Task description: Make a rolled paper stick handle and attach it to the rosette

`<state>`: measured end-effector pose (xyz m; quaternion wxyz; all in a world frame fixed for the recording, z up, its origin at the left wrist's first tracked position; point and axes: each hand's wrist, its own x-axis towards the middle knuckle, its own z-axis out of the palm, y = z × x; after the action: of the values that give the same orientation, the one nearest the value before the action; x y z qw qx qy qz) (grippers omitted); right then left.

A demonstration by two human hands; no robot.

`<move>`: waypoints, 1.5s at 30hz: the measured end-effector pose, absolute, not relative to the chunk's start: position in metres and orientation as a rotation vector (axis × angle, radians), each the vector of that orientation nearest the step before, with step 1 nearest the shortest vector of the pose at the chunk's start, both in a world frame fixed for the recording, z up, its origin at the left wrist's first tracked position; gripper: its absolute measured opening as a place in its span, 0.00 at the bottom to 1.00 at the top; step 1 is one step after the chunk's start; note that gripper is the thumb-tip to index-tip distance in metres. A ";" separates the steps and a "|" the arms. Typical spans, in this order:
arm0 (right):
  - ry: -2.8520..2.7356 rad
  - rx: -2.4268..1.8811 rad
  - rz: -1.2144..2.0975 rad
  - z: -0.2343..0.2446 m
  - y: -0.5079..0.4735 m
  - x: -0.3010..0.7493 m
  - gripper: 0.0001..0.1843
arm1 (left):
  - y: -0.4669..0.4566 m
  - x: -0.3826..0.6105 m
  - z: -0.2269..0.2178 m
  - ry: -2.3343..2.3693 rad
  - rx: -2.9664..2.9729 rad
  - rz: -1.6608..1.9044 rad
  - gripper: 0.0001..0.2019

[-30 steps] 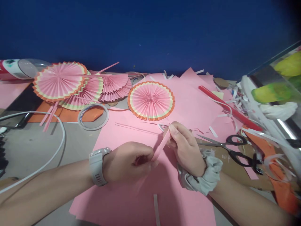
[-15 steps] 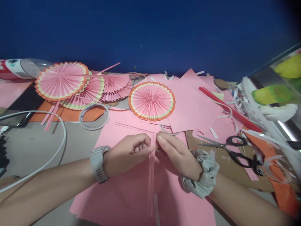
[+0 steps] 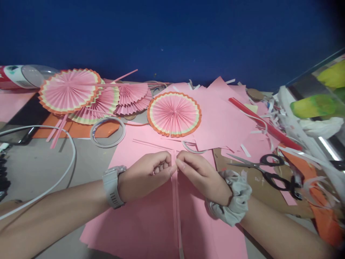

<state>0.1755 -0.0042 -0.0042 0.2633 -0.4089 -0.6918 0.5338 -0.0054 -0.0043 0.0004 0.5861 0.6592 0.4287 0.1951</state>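
Note:
My left hand (image 3: 148, 172) and my right hand (image 3: 201, 176) meet over pink paper sheets (image 3: 129, 223), thumb tips almost touching. Between them, both sets of curled fingers pinch a narrow pink paper strip (image 3: 176, 205) near its upper end. It looks folded lengthwise, and its lower part hangs toward me. The fingertips hide the pinched part. Just beyond my hands lie another thin pink strip (image 3: 152, 144) and a partly covered tape ring (image 3: 192, 147). Farther back rests a round pleated fan (image 3: 174, 115), pink with cream and orange edging.
More pleated fans (image 3: 70, 91) with strip handles lie back left, beside a tape roll (image 3: 94, 133) and a white cable (image 3: 72, 158). Scissors (image 3: 258, 165) lie on cardboard at right, near a red strip (image 3: 264, 122) and paper scraps. A blue wall (image 3: 172, 39) rises behind.
My right hand's thumb and fingers have shifted slightly left, closer to my left hand. The strip's lower end has swung a little to the right.

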 end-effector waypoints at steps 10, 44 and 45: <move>-2.035 -1.125 1.380 -0.008 -0.006 0.176 0.14 | -0.005 -0.004 -0.002 0.956 1.236 0.651 0.09; -2.415 -1.210 0.630 -0.009 -0.018 0.169 0.12 | -0.006 -0.005 0.001 1.075 1.899 0.306 0.13; -2.422 -1.205 0.625 -0.009 -0.018 0.169 0.12 | -0.006 -0.005 0.001 1.064 1.918 0.305 0.13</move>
<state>0.1690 -0.0179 -0.0086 0.1815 -0.4268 -0.8578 0.2214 -0.0053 -0.0059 0.0013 0.4471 0.7749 0.4296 0.1231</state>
